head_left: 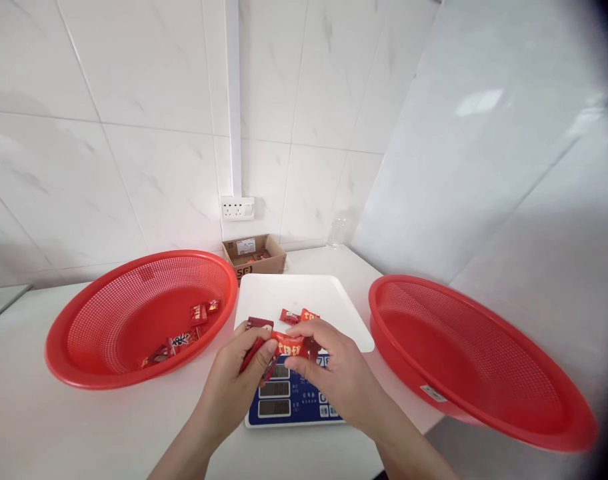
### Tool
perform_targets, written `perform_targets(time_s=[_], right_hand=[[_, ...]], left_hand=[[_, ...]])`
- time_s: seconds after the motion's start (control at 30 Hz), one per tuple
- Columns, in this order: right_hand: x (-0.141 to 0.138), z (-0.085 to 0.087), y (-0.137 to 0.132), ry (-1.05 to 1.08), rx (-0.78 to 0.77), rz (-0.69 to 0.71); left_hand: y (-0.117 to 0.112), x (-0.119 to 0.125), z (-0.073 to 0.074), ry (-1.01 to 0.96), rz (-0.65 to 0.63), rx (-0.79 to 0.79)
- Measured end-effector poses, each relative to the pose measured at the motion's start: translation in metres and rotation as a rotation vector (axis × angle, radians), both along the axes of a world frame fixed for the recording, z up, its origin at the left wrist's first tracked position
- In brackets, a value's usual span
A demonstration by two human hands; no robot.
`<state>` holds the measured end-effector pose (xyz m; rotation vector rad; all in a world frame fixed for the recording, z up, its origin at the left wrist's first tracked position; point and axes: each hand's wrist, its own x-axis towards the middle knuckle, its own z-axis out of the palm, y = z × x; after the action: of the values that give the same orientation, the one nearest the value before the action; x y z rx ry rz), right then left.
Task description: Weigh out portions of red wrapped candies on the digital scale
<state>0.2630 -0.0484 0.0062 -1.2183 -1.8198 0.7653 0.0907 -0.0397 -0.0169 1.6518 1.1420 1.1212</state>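
My left hand [239, 377] and my right hand [329, 363] meet over the front of a white digital scale [304, 393]. Both pinch the same red candy packet [290, 345] by its two ends. My left hand also grips other red packets [254, 353] in its fingers. Two red packets [298, 316] lie on the scale's white tray [344, 313], just beyond my fingers. The scale's blue panel shows numbers below my hands.
A red mesh basket [84, 333] at the left holds several red packets [184, 333]. Another red mesh basket [484, 373] at the right overhangs the counter edge. A small open cardboard box [255, 257] stands by the tiled wall under a socket [237, 208].
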Motion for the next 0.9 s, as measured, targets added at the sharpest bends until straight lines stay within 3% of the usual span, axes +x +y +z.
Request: perform_targets(time_s=[0.17, 0.27, 0.37, 0.47, 0.63, 0.8, 0.9], right_hand=[[0.004, 0.004, -0.012, 0.175, -0.048, 0.025], [0.005, 0.009, -0.020, 0.268, -0.012, 0.021], [0.004, 0.012, -0.026, 0.286, 0.070, -0.032], [0.003, 0.015, -0.027, 0.266, 0.109, -0.041], [0.006, 0.012, -0.016, 0.228, 0.027, -0.038], [0.021, -0.012, 0.009, 0.087, 0.034, -0.282], [0.025, -0.032, 0.024, -0.047, 0.020, -0.251]], left_hand=[[-0.016, -0.001, 0.007, 0.029, 0.048, 0.198], [-0.027, -0.002, 0.010, 0.053, 0.079, 0.368], [-0.034, -0.004, 0.014, 0.056, 0.091, 0.440], [-0.036, -0.004, 0.017, 0.023, 0.096, 0.388], [-0.030, -0.001, 0.015, -0.053, 0.096, 0.177], [-0.017, -0.003, 0.017, -0.235, 0.394, 0.041], [-0.008, -0.007, 0.019, -0.365, 0.432, -0.058]])
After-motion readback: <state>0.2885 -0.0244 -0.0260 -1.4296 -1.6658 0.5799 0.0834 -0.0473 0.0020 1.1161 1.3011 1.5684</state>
